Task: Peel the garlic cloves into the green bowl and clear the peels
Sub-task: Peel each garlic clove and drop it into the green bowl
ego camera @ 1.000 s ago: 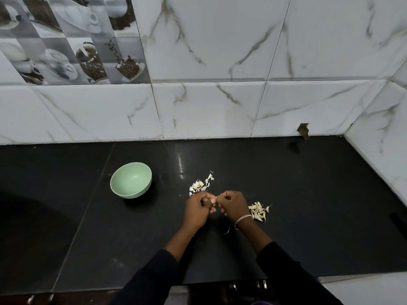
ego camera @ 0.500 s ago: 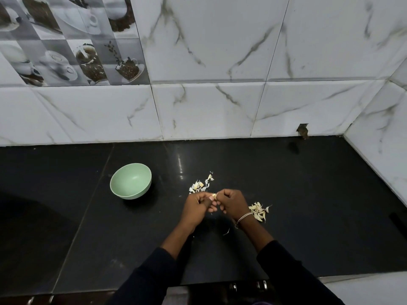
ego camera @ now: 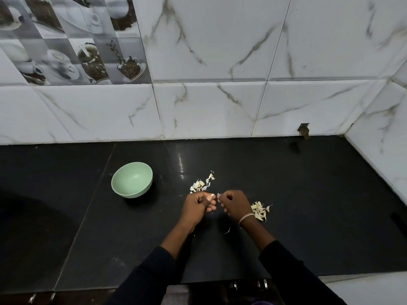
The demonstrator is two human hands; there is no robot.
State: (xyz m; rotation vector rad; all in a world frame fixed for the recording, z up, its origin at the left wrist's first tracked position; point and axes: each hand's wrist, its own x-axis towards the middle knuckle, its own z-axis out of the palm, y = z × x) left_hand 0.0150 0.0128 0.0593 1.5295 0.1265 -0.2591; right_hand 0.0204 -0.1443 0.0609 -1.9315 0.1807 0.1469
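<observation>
The green bowl stands on the black counter, left of my hands, and I see nothing inside it. My left hand pinches a small pale garlic clove at its fingertips. Just to its right, my right hand has its fingers curled and pinches a tiny white bit of peel. A narrow gap separates the two hands. A scatter of white peel flakes lies just behind my left hand. A small heap of yellowish garlic pieces lies right beside my right wrist.
A thin scrap of peel lies on the counter between my forearms. Marble-look wall tiles close off the back, and a side wall closes the right. The counter's front edge runs under my sleeves.
My hands, which were pressed together around the clove, have drawn slightly apart. The right hand has come away with a bit of peel. The bowl and both piles have not moved.
</observation>
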